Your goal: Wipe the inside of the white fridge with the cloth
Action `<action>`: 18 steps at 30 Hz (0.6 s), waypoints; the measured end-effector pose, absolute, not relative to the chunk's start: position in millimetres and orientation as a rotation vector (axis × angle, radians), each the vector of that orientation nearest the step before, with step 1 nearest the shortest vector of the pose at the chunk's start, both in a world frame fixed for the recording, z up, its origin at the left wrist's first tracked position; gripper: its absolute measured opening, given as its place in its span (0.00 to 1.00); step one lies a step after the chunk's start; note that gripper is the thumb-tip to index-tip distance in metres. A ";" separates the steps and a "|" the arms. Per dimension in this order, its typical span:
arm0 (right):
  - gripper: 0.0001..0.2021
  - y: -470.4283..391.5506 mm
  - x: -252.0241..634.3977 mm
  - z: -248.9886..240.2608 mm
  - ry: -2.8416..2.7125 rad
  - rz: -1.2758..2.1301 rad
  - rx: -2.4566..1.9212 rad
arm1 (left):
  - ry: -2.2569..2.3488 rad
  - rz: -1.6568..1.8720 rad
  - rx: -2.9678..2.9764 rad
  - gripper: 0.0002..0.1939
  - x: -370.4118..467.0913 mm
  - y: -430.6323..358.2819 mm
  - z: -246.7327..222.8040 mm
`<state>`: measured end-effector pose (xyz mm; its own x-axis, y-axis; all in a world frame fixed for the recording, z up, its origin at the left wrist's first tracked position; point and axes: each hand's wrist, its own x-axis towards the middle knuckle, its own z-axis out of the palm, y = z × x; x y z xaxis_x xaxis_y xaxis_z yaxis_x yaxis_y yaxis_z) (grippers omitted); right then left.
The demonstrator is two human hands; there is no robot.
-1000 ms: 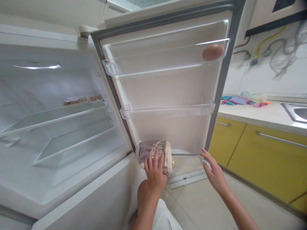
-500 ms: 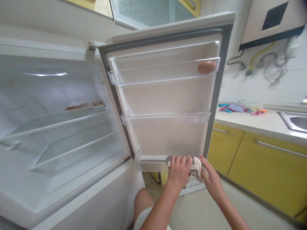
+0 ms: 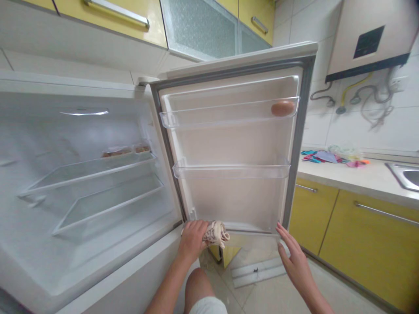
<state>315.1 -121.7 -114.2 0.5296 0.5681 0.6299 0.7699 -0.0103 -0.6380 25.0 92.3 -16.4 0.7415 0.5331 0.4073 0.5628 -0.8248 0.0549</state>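
My left hand [image 3: 194,237] is closed around a folded patterned cloth [image 3: 216,234], at the left part of the bottom door bin [image 3: 252,239]. Fingers stretched, my right hand [image 3: 291,250] rests at the right end of that bin, by the lower corner of the open fridge door [image 3: 229,196]. It appears to touch the bin's end, with thumb and fingers on either side. Higher on the door are a clear middle bin [image 3: 232,171] and a clear top bin [image 3: 222,117], which holds a brown, rounded object [image 3: 282,108] at its right end.
To the left stands the open fridge compartment, with glass shelves [image 3: 111,209] and packaged brown food [image 3: 118,151] on the upper one. On the right, a counter [image 3: 353,176] carries colourful cloths [image 3: 322,157] and a sink [image 3: 406,174]. A water heater [image 3: 369,41] hangs above.
My left hand has moved left along the bottom bin with the cloth. My right hand stays at the bin's right end, now apart from the cloth. The view has tilted up slightly.
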 end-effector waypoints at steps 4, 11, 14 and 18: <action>0.22 -121.7 314.6 -119.2 -1.145 -0.266 -1.675 | -1.006 -1.002 -2.921 0.20 19.3 100.7 -24.1; 0.23 -123.0 314.7 -127.5 -1.187 -0.329 -1.681 | -1.628 -2.074 -2.652 0.23 25.1 123.4 -14.1; 0.24 -122.0 316.2 -129.6 -1.200 -0.343 -1.689 | -1.814 -2.579 -2.385 0.22 22.2 123.6 -0.5; 0.23 -118.9 317.5 -129.4 -1.194 -0.357 -1.675 | -1.999 -3.256 -1.966 0.21 13.6 117.9 15.7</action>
